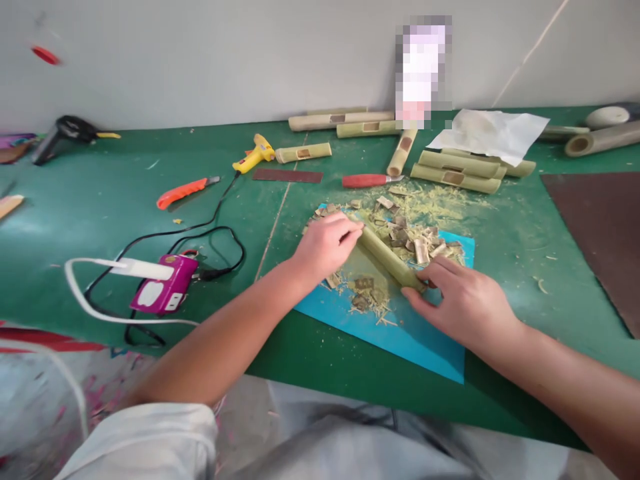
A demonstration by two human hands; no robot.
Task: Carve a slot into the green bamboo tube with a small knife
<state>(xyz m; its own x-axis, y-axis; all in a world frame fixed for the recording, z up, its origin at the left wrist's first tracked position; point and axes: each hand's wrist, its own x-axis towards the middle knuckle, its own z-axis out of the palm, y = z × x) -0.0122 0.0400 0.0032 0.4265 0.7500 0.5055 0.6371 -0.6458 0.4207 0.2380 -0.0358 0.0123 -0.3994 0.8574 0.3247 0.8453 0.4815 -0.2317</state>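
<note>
A pale green bamboo tube lies slantwise over a blue sheet, gripped at both ends. Around its far left end my left hand is closed, thumb and fingers pinching it. My right hand is closed on the near right end. Bamboo chips and shavings are heaped beside the tube, and a smaller pile lies on its near side. Behind the chips rests a carving knife with a red handle. Whether the tube has a cut opening cannot be seen.
Notched bamboo tubes lie at the back, some under white paper. A yellow glue gun, an orange utility knife and a purple power adapter with cables lie left. A brown board is at right on the green table.
</note>
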